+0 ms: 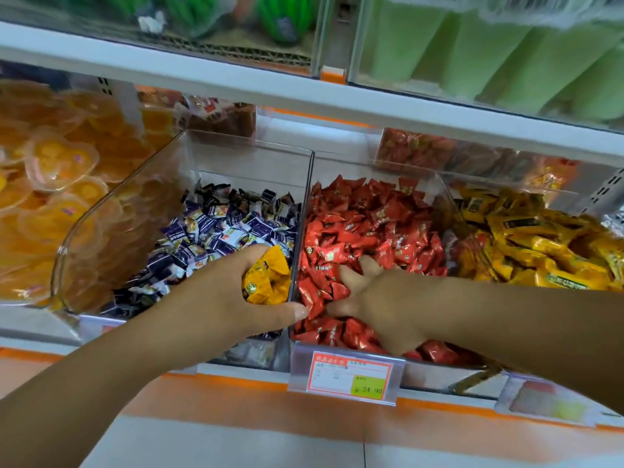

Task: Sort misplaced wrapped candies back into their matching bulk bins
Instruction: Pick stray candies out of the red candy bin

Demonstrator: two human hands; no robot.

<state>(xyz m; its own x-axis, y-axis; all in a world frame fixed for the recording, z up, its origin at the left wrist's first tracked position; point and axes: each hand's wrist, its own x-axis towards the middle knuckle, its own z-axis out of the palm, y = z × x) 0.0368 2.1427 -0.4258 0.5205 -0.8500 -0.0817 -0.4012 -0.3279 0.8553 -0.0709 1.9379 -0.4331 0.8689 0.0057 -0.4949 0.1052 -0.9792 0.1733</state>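
My left hand [223,298] grips a bunch of yellow wrapped candies [266,280] over the front right corner of the purple-and-white candy bin [216,228]. My right hand [381,298] is dug into the red wrapped candies [364,224] in the middle bin, its fingers buried among the wrappers, so I cannot see whether it holds one. The bin of yellow wrapped candies [540,244] stands to the right of the red one. A clear divider wall [302,214] separates the purple bin from the red bin.
A bin of orange jelly cups [57,184] fills the left. A red and yellow price tag [351,374] hangs on the shelf front below the red bin. A shelf above holds green packaged goods [499,52]. More clear boxes of sweets sit behind the bins.
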